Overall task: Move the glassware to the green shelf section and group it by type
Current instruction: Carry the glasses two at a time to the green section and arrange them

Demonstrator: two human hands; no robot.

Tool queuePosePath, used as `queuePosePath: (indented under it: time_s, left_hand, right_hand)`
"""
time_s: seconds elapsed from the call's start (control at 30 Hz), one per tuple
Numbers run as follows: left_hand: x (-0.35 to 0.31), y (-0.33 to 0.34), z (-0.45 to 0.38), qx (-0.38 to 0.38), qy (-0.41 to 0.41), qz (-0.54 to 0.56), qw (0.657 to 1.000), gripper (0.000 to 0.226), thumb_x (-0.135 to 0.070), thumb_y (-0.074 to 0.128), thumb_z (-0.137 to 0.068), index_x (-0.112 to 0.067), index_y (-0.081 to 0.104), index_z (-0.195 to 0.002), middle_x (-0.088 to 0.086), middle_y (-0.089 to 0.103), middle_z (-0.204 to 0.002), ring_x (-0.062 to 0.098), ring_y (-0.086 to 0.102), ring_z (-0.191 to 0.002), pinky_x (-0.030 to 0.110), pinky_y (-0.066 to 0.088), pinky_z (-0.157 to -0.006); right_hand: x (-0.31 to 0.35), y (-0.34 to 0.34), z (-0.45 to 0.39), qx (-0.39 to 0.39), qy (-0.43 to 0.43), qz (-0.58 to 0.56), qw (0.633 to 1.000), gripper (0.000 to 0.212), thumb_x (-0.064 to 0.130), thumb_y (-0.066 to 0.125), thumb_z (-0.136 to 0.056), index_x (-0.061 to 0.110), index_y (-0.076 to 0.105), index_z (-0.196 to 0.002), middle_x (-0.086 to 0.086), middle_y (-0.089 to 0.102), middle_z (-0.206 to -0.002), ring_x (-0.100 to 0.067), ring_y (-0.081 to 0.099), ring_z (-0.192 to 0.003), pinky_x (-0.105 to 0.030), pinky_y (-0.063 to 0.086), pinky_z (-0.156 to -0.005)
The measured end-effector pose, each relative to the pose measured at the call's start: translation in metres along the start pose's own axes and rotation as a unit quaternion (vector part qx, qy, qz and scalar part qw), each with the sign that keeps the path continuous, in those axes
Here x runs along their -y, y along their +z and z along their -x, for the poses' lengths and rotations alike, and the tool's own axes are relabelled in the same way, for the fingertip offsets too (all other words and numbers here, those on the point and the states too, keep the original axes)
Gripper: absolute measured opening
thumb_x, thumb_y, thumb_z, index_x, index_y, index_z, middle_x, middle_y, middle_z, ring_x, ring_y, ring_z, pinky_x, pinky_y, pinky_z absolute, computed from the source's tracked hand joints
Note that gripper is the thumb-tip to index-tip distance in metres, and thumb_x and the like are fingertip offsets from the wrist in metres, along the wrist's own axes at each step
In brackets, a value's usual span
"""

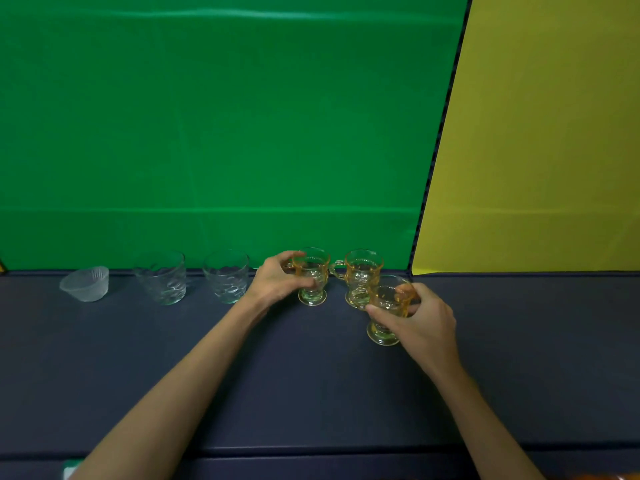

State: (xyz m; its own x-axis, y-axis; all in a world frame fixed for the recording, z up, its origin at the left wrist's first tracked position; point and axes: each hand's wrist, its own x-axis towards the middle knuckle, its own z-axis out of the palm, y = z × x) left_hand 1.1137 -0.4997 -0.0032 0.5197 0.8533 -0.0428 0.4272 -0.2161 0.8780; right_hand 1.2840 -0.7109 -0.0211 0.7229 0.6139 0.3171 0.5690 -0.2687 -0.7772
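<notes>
White-green object (71, 468) cut off at bottom edge, orange thing (595, 476) cropped at bottom-right corner, both unidentifiable

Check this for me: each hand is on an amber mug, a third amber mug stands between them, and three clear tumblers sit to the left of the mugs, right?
Not quite: the head view shows two clear tumblers, not three; the piece farthest left is a small frosted bowl. The rest holds: the left hand and right hand each grip an amber mug, with a third amber mug between them.

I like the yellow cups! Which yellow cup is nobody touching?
The middle amber mug, with its handle pointing left. The left hand grips the left amber mug, and the right hand grips the nearest amber mug.
</notes>
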Motion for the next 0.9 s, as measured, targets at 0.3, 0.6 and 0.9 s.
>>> queuePosePath:
  time_s: [0.3, 0.6, 0.9]
  left_hand:
    - [-0.022, -0.010, 0.048, -0.113, 0.161, -0.309, 0.930, 0.093, -0.072, 0.046, -0.070, -0.027, 0.048, -0.152, 0.003, 0.051, -0.155, 0.027, 0.050, -0.140, 0.045, 0.045, -0.112]
    - [-0.014, -0.001, 0.078, -0.139, 0.174, -0.450, 0.865, 0.087, -0.073, 0.027, -0.080, -0.028, 0.048, -0.151, 0.007, 0.046, -0.159, 0.028, 0.044, -0.145, 0.046, 0.036, -0.116]
    - [-0.015, 0.009, 0.093, -0.138, 0.163, -0.452, 0.866, 0.082, -0.071, 0.029, -0.081, -0.029, 0.050, -0.149, 0.007, 0.050, -0.156, 0.028, 0.048, -0.143, 0.045, 0.039, -0.114]
  right_hand:
    - [0.004, 0.014, -0.006, 0.024, -0.014, 0.004, 1.000, 0.060, 0.067, 0.084, -0.056, 0.029, 0.063, -0.097, 0.014, 0.068, -0.092, -0.010, 0.067, -0.085, -0.037, 0.057, -0.079]
    - [0.009, 0.025, -0.007, 0.025, -0.024, 0.000, 0.999, 0.059, 0.065, 0.087, -0.056, 0.031, 0.061, -0.096, 0.010, 0.068, -0.093, -0.013, 0.067, -0.085, -0.037, 0.057, -0.077]
    - [0.007, 0.018, -0.006, 0.063, -0.033, 0.023, 0.997, 0.071, 0.071, 0.083, -0.058, 0.026, 0.063, -0.110, 0.008, 0.068, -0.105, -0.015, 0.067, -0.095, -0.035, 0.055, -0.082]
